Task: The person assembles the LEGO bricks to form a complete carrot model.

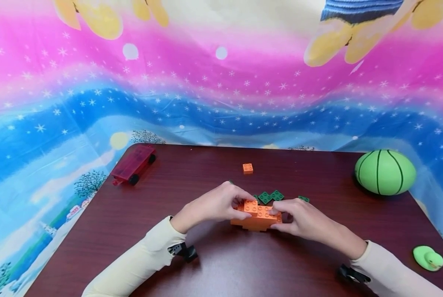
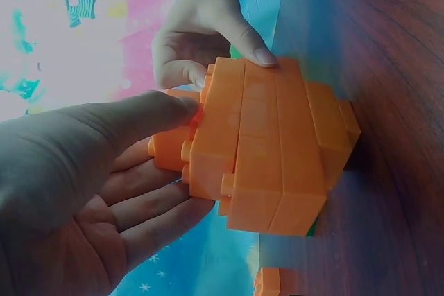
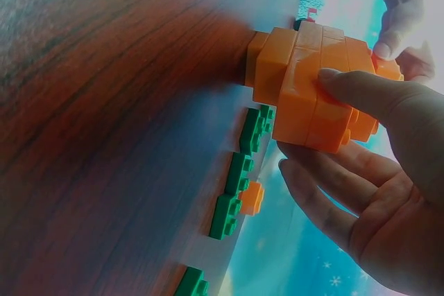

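Orange plastic forms the stepped assembly (image 1: pixel 256 223) that we find on the middle of the bench (image 1: pixel 221 268), between the two hands. We record joined layers, narrower at the base and wider above, with studs facing up. On the left end of its top sits a small four-stud brick (image 1: pixel 250 207); whether it is pressed fully home, we cannot tell. We find the left hand (image 1: pixel 219 203) pinching that brick, thumb on the near side and fingers on the far side. The right hand (image 1: pixel 304 218) grips the right end of the assembly, thumb against the near face, fingers round behind. Just beyond the assembly we note low green bricks (image 1: pixel 265 197) lying close together, one more standing apart behind the right hand. Farther back lies a loose orange brick (image 1: pixel 247 168), studs up. Near the far left corner we log a red cart (image 1: pixel 135 164) with black wheels; near the far right corner, a green ball (image 1: pixel 385 172) with dark lines; nearer on the right, a light green toy (image 1: pixel 428 258). Snowflake-patterned cloth (image 1: pixel 221 82) hangs behind the bench.
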Available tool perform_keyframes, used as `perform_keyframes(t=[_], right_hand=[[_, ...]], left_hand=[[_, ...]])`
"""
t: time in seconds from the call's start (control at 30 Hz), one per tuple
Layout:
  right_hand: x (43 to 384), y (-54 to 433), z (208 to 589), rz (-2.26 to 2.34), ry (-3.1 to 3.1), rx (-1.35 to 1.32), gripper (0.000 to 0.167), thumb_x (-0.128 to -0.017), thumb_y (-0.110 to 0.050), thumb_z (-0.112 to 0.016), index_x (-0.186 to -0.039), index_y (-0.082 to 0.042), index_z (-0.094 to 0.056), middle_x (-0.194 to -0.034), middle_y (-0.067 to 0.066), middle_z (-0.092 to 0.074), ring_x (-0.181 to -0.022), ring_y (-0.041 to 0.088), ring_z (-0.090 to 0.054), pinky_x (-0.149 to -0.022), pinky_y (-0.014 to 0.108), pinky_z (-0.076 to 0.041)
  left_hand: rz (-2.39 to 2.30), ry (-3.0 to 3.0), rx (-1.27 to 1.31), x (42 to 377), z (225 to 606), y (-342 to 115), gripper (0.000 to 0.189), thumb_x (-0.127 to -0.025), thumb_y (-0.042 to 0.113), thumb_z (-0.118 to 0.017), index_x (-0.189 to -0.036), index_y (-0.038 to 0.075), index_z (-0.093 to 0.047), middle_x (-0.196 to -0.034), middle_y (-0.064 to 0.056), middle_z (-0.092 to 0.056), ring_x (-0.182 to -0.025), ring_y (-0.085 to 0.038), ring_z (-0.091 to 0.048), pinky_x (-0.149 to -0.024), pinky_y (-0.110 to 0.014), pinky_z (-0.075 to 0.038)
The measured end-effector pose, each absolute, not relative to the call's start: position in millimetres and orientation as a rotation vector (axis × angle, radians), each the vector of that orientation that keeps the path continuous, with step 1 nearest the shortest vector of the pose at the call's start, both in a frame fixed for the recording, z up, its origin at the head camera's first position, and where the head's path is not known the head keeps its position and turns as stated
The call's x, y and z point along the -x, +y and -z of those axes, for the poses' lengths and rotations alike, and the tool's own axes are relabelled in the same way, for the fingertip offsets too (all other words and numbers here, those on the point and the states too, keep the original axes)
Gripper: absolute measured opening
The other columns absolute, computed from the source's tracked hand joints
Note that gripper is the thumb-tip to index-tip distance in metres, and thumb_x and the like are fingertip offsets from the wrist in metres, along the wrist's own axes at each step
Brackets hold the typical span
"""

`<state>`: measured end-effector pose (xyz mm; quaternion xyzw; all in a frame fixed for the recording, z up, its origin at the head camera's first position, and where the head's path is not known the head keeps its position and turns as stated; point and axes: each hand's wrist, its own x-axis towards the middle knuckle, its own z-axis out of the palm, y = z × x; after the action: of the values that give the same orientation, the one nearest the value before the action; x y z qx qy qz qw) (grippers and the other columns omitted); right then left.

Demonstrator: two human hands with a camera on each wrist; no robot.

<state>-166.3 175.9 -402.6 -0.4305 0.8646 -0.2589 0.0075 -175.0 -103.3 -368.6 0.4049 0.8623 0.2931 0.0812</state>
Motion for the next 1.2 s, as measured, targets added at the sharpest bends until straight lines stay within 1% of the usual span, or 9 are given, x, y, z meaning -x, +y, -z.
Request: perform_keyframes(t=[0.1, 0.27, 0.5, 0.73, 0.8, 0.97, 1.03, 1.1, 1.2], right_hand=[[166, 176, 403, 0.815, 2.698, 1.347, 0.026, -0.085, -0.021, -0.086, -0.089, -0.026, -0.061, -0.093, -0.013, -0.073, -0.066, 0.002, -0.052, -0.061, 0.018, -0.044], [165, 175, 404, 0.824, 2.685, 1.342, 0.024, -0.085, -0.021, -0.085, -0.091, -0.025, -0.062, -0.095, -0.012, -0.074, -0.067, 0.000, -0.053, -0.061, 0.018, -0.045], [165, 174, 405, 0.839, 2.681, 1.378, 0.025, -0.085, -0.019, -0.085, -0.090, -0.025, -0.061, -0.092, -0.012, -0.072, -0.066, 0.001, -0.053, -0.060, 0.018, -0.046], [166, 174, 405, 0.837, 2.685, 1.390, 0.027, -0.084, -0.019, -0.086, -0.090, -0.025, -0.060, -0.091, -0.012, -0.072, -0.066, 0.001, -0.054, -0.060, 0.018, -0.046], [166, 174, 405, 0.836, 2.691, 1.391, 0.027, -0.084, -0.019, -0.086, -0.089, -0.025, -0.060, -0.092, -0.012, -0.072, -0.066, 0.001, -0.054, -0.060, 0.019, -0.047], [166, 173, 402, 0.798, 2.682, 1.379, 0.026, -0.085, -0.024, -0.086, -0.089, -0.026, -0.060, -0.089, -0.015, -0.069, -0.066, 0.000, -0.053, -0.060, 0.019, -0.047], [169, 174, 398, 0.767, 2.655, 1.400, 0.023, -0.086, -0.029, -0.084, -0.091, -0.026, -0.062, -0.090, -0.016, -0.069, -0.070, 0.001, -0.056, -0.063, 0.021, -0.050], [174, 175, 390, 0.730, 2.627, 1.455, 0.017, -0.088, -0.036, -0.081, -0.094, -0.028, -0.067, -0.097, -0.014, -0.071, -0.079, 0.002, -0.063, -0.070, 0.025, -0.056], [192, 174, 376, 0.753, 2.577, 1.531, 0.013, -0.091, -0.039, -0.077, -0.097, -0.027, -0.074, -0.108, -0.008, -0.075, -0.095, 0.009, -0.071, -0.082, 0.034, -0.061]], left_hand=[[-0.887, 2.574, -1.197, 174, 369, -103, 0.032, -0.091, 0.020, -0.079, -0.121, 0.010, -0.076, -0.104, -0.001, -0.079, -0.072, 0.001, -0.060, -0.069, -0.018, -0.054], [-0.888, 2.575, -1.163, 172, 369, -104, 0.034, -0.091, 0.021, -0.079, -0.123, 0.010, -0.076, -0.107, -0.001, -0.079, -0.071, 0.000, -0.057, -0.065, -0.014, -0.049], [-0.911, 2.557, -1.105, 169, 368, -103, 0.034, -0.091, 0.019, -0.079, -0.123, 0.011, -0.076, -0.110, -0.002, -0.079, -0.080, 0.002, -0.064, -0.072, -0.015, -0.053], [-0.914, 2.553, -1.123, 169, 370, -104, 0.036, -0.091, 0.020, -0.079, -0.125, 0.008, -0.075, -0.111, -0.004, -0.079, -0.070, 0.000, -0.056, -0.064, -0.015, -0.047], [-0.935, 2.552, -1.115, 170, 372, -105, 0.037, -0.091, 0.020, -0.079, -0.125, 0.008, -0.075, -0.111, -0.003, -0.079, -0.070, 0.000, -0.056, -0.064, -0.015, -0.047], [-0.985, 2.543, -1.104, 169, 375, -106, 0.035, -0.090, 0.019, -0.080, -0.123, 0.010, -0.076, -0.105, 0.000, -0.080, -0.067, -0.001, -0.053, -0.063, -0.016, -0.044], [-0.995, 2.538, -1.109, 170, 375, -105, 0.034, -0.090, 0.019, -0.080, -0.123, 0.011, -0.076, -0.102, 0.001, -0.079, -0.067, -0.001, -0.053, -0.062, -0.016, -0.043], [-1.001, 2.538, -1.114, 170, 376, -105, 0.034, -0.089, 0.020, -0.080, -0.122, 0.012, -0.076, -0.099, 0.003, -0.079, -0.066, -0.001, -0.053, -0.060, -0.016, -0.042], [-0.999, 2.546, -1.111, 171, 376, -104, 0.034, -0.089, 0.020, -0.080, -0.122, 0.012, -0.076, -0.089, 0.004, -0.077, -0.061, -0.001, -0.047, -0.057, -0.017, -0.037]])
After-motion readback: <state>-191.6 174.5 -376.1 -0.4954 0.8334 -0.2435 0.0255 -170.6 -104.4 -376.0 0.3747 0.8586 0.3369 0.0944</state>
